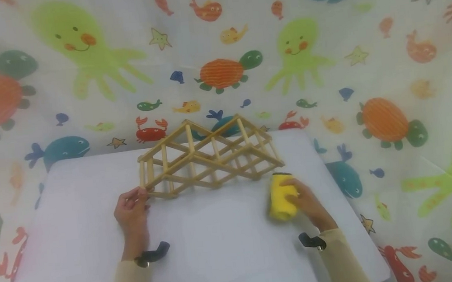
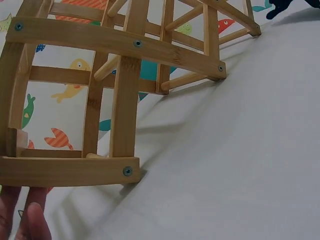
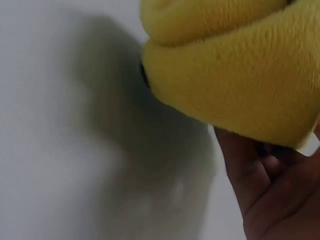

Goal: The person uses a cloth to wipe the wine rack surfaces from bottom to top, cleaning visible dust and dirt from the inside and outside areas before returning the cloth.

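Note:
A wooden lattice rack [image 1: 191, 157], like a folding wine rack, stands across the back half of the table, its slats joined by metal rivets and round dowels. My left hand [image 1: 132, 212] pinches its left end near the lower corner. In the left wrist view, fingertips [image 2: 37, 220] show just under the end slat [image 2: 70, 171]; the thumb's contact is not clear there. My right hand [image 1: 307, 201] grips a folded yellow cloth [image 1: 282, 197] with a dark edge, just in front of the rack's right end. Close up, the fuzzy cloth [image 3: 240, 85] hides most of the right fingers.
The white table [image 1: 229, 258] has rounded corners and reaches toward a curtain [image 1: 124, 14] printed with sea animals behind it. Dark straps with stubby mounts [image 1: 155, 253] sit at both wrists. The cloth casts a shadow on the tabletop.

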`<state>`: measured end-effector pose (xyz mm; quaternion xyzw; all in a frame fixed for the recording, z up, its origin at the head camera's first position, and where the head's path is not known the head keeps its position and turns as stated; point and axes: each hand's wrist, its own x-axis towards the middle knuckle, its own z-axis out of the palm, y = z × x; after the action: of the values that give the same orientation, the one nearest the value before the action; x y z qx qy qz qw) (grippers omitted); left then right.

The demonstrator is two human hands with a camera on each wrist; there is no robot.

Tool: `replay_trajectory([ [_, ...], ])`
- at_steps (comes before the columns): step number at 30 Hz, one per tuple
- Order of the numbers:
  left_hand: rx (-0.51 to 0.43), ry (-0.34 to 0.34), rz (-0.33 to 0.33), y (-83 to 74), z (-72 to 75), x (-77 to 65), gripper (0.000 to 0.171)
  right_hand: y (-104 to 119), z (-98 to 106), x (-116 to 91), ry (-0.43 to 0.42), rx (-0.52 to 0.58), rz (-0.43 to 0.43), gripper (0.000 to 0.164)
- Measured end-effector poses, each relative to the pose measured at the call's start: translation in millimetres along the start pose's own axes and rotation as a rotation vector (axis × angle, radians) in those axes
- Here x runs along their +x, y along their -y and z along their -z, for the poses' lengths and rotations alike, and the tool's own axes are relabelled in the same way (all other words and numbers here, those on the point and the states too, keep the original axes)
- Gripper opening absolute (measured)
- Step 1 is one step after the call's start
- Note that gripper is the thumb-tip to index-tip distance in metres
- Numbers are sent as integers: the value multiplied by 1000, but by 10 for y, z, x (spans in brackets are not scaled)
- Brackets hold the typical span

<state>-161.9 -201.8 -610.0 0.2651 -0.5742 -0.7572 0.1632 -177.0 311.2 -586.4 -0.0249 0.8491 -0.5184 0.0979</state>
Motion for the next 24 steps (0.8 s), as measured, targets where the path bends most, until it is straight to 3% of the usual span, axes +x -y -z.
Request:
replay_trajectory([
  [3, 51, 21, -6, -30, 19, -26, 41, -15, -51, 11, 116, -3, 20, 45],
  [5, 81, 35, -4, -48, 32, -32, 42, -21, -69, 13, 149, -21, 11, 50],
  [9, 168, 60, -29, -80, 47, -43, 41, -18, -63, 2, 150, -65, -32, 58],
  [12, 325, 67, -114, -74, 70, -53, 38, 13, -34, -26, 128, -126, -46, 67],
  [18, 718, 67, -343, -118, 131, -169, 51, 151, 17, -95, 2, -304, -58, 92],
  [24, 957, 140, -562, -376, 157, -315, 70, 417, 68, -131, -256, -408, -36, 97],
])
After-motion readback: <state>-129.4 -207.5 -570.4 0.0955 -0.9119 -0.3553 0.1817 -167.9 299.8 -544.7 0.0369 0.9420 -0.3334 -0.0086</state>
